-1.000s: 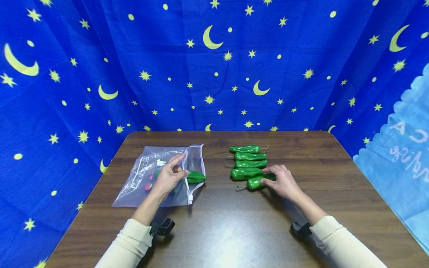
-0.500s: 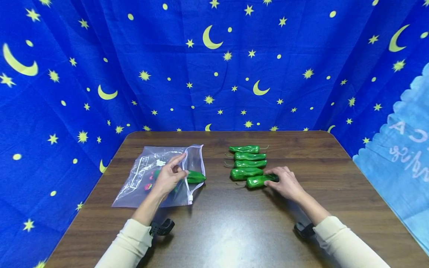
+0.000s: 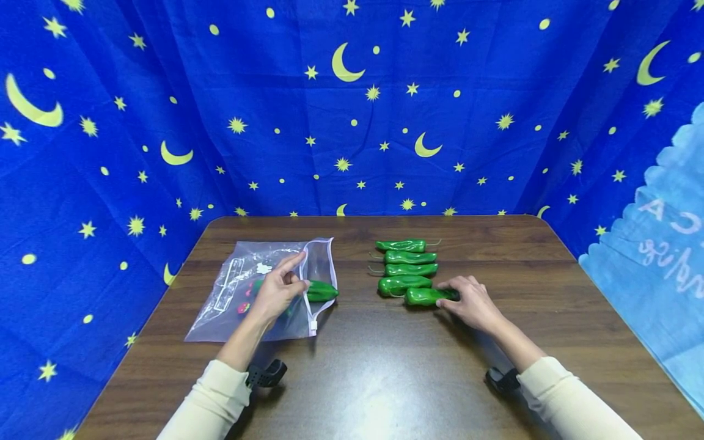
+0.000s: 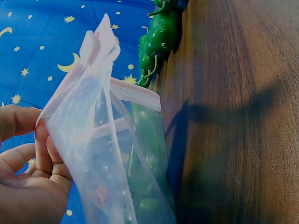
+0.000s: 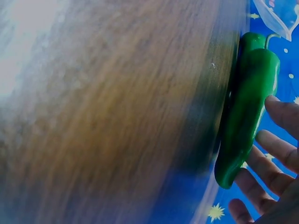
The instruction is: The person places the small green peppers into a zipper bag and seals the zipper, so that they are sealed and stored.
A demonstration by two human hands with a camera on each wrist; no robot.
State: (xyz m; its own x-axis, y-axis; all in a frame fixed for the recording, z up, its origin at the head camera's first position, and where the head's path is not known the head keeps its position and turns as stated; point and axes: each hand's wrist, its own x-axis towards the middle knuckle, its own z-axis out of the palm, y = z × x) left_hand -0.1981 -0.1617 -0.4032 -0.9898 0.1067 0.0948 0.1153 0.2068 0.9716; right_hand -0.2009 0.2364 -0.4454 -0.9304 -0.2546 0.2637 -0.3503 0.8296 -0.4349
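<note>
Head view | Right hand (image 3: 469,300), part-closed: we lightly pinch the front pepper (image 3: 422,297) by its narrow end, beside the other peppers (image 3: 410,269) | Left hand (image 3: 277,292): we pinch the bag (image 3: 242,263) at its mouth | Handling: pepper likely light, firm, slick; we should grasp mid-body.

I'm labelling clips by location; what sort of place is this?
Probably a small indoor filming booth: blue fabric printed with yellow moons and stars hangs behind and beside a brown wood-grain table, and black wrist-worn devices show.
</note>
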